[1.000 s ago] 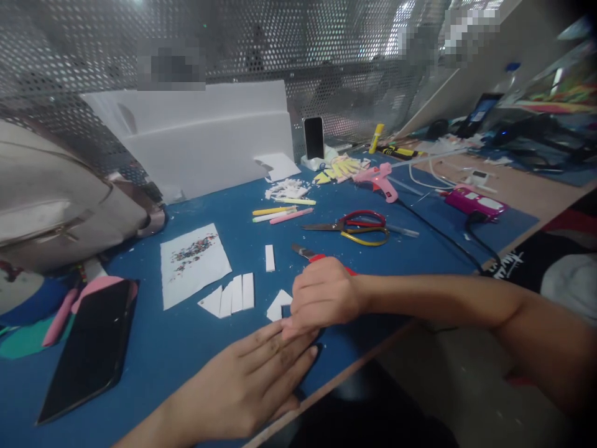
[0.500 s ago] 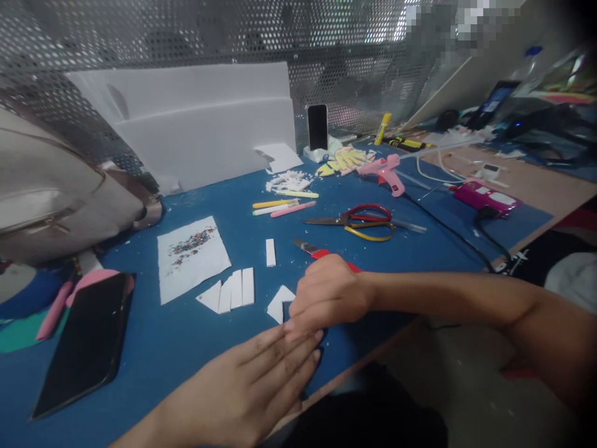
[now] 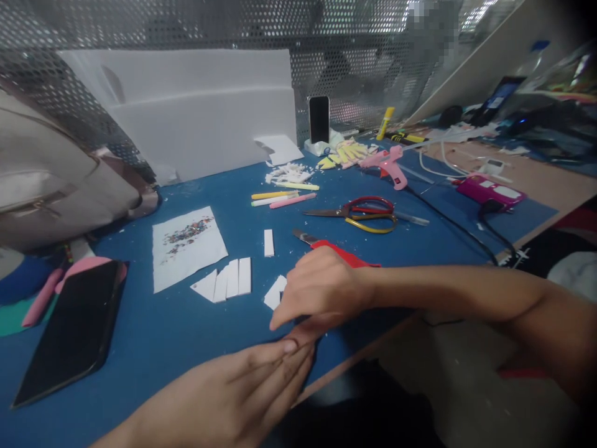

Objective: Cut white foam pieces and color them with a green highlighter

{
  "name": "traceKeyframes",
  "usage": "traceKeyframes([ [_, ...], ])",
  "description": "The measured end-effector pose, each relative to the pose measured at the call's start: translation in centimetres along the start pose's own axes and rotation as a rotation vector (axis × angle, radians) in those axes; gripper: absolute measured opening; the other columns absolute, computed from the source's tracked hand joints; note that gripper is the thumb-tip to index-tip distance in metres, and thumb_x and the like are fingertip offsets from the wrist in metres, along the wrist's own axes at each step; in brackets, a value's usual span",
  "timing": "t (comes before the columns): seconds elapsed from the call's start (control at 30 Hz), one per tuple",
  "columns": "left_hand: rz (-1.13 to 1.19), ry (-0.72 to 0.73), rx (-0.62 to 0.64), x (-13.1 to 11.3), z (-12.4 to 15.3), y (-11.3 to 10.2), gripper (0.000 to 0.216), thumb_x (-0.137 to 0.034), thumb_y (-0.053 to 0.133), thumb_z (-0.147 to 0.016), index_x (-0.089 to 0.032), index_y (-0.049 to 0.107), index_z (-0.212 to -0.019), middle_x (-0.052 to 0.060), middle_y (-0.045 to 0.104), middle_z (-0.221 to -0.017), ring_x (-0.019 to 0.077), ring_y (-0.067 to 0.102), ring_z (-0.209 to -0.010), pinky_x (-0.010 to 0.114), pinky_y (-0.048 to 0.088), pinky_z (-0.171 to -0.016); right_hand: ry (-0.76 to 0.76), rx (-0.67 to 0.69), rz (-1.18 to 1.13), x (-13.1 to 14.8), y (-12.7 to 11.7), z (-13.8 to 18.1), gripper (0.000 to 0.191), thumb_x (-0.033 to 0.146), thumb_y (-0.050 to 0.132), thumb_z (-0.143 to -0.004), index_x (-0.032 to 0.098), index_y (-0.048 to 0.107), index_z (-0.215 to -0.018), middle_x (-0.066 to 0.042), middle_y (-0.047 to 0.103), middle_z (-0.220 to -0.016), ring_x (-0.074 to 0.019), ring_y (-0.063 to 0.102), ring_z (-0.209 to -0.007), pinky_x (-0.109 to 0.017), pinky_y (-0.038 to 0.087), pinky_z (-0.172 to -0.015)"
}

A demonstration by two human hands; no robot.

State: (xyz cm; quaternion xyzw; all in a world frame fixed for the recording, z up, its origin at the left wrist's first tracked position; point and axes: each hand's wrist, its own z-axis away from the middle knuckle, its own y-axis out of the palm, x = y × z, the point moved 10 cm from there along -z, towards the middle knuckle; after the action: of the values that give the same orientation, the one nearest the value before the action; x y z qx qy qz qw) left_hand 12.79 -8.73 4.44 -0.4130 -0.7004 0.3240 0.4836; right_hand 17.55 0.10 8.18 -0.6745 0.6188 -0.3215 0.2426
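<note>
My left hand [image 3: 233,392] reaches in from the bottom edge, its fingers stretched out together over the blue mat [image 3: 177,336]. My right hand [image 3: 321,289] comes from the right with curled fingers; its thumb and fingers pinch at my left fingertips, and I cannot see anything between them. Just behind my right hand lies a red utility knife [image 3: 345,254]. To its left are a white cut piece [image 3: 275,292], a row of white pieces [image 3: 228,283] and a short white strip [image 3: 268,242].
A speckled paper sheet [image 3: 186,246] and a black phone [image 3: 69,330] lie at the left, by a grey bag [image 3: 56,180]. Scissors [image 3: 359,214], coloured sticks [image 3: 280,198], a pink glue gun [image 3: 389,165] and its cable lie behind. White foam boards [image 3: 200,112] lean on the mesh wall.
My left hand has slid back toward me and tilted onto its edge. My right hand followed it, its index finger now sticking out. More of the red knife shows.
</note>
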Motion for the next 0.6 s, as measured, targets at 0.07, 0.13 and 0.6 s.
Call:
traceKeyframes([
  [0.07, 0.03, -0.011, -0.044, -0.2, 0.1, -0.4, 0.034, -0.014, 0.047, -0.087, -0.012, 0.066, -0.115, 0.004, 0.071, -0.116, 0.0183, 0.061, -0.11, 0.031, 0.029, -0.115, 0.009, 0.031, -0.056, 0.4, 0.4, -0.1, 0.021, 0.042, 0.057, -0.093, 0.025, 0.07, -0.092, 0.007, 0.07, -0.07, -0.0074, 0.063, -0.067, -0.023, 0.037, -0.059],
  [0.13, 0.059, -0.011, -0.069, -0.4, 0.3, -0.5, 0.033, -0.012, 0.048, -0.085, -0.012, 0.068, -0.112, 0.004, 0.073, -0.11, 0.0185, 0.062, -0.107, 0.032, 0.03, -0.115, 0.016, 0.046, -0.061, 0.8, 0.6, -0.2, 0.021, 0.043, 0.058, -0.092, 0.025, 0.07, -0.088, 0.007, 0.069, -0.067, -0.0071, 0.062, -0.065, -0.024, 0.035, -0.056],
  [0.6, 0.003, -0.001, 0.008, -0.6, 0.7, 0.3, 0.036, -0.014, 0.041, -0.093, -0.024, 0.067, -0.115, -0.009, 0.071, -0.114, 0.0088, 0.061, -0.104, 0.019, 0.042, -0.102, -0.112, -0.071, -0.001, 2.3, -0.3, 0.1, 0.023, 0.039, 0.055, -0.094, 0.019, 0.064, -0.089, 0.008, 0.065, -0.069, -0.005, 0.053, -0.058, -0.025, 0.027, -0.051],
])
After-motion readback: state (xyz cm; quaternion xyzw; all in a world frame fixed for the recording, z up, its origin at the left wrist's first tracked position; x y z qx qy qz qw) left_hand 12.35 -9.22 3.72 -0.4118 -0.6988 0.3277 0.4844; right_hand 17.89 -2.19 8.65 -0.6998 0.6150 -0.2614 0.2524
